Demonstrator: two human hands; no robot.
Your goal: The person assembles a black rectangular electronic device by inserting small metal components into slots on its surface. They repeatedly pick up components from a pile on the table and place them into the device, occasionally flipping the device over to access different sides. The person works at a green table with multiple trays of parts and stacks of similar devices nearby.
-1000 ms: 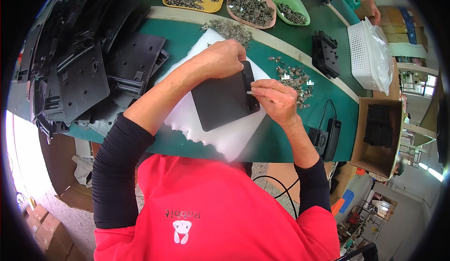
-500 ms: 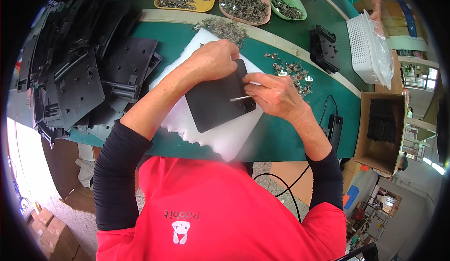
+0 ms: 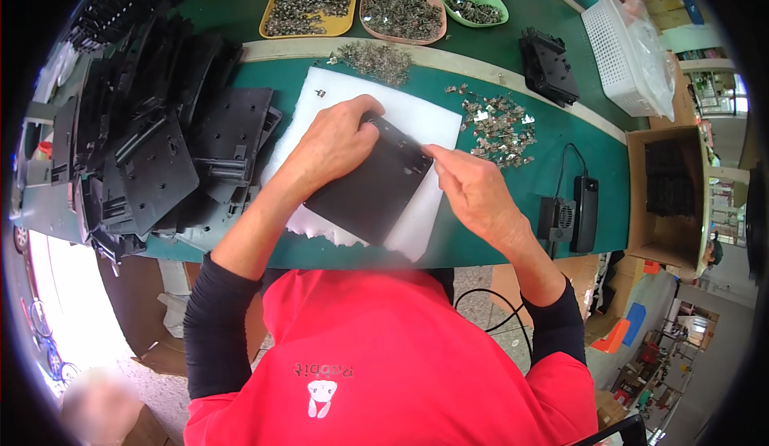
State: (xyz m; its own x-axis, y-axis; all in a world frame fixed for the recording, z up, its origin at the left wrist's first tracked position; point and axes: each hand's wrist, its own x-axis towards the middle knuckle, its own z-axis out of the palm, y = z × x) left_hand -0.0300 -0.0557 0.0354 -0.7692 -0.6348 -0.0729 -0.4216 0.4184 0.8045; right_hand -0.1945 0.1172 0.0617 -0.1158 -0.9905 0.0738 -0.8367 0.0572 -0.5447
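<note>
A black plastic panel (image 3: 360,194) lies tilted on a white foam sheet (image 3: 432,118), with small slots and fittings along its upper right edge. My left hand (image 3: 336,140) is closed over the panel's upper left edge, the fingers curled at its top corner. At the right corner my right hand (image 3: 478,194) is closed in a pinch, its fingertips touching the panel's edge; what they pinch is hidden. One small metal clip (image 3: 320,93) lies on the foam beyond my left hand.
Loose metal clips (image 3: 501,130) lie right of the foam, another heap (image 3: 376,60) behind it. Yellow (image 3: 350,22), pink (image 3: 440,30) and green (image 3: 503,10) trays hold small parts. Black panels (image 3: 156,170) are piled left. A white basket (image 3: 621,62) and a black power adapter (image 3: 586,214) are right.
The panel has turned on the foam, and both hands have shifted with it. The thin metal piece seen in my right fingers earlier no longer shows. The whole view has shifted slightly.
</note>
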